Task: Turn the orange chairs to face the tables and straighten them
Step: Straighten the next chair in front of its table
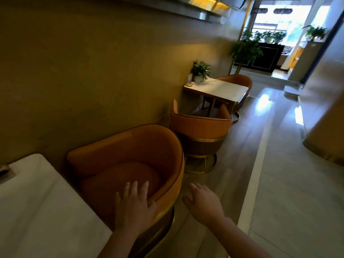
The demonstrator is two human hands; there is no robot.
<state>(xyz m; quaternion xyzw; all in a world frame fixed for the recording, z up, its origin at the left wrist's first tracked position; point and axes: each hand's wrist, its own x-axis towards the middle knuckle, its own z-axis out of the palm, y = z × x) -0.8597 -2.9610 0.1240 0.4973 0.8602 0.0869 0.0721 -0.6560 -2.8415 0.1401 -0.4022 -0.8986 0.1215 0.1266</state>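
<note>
From the head view, the left hand [134, 207] spreads its grip wide over the front rim of the round orange tub chair with a gold band [130, 146], which stands just beside the white-topped bench [37, 202]. The right hand [203, 202], grip wide and holding nothing, hovers over the floor beside that chair.

Tan wall [83, 71], glossy floor [279, 183], bright window [279, 15] at rear.
</note>
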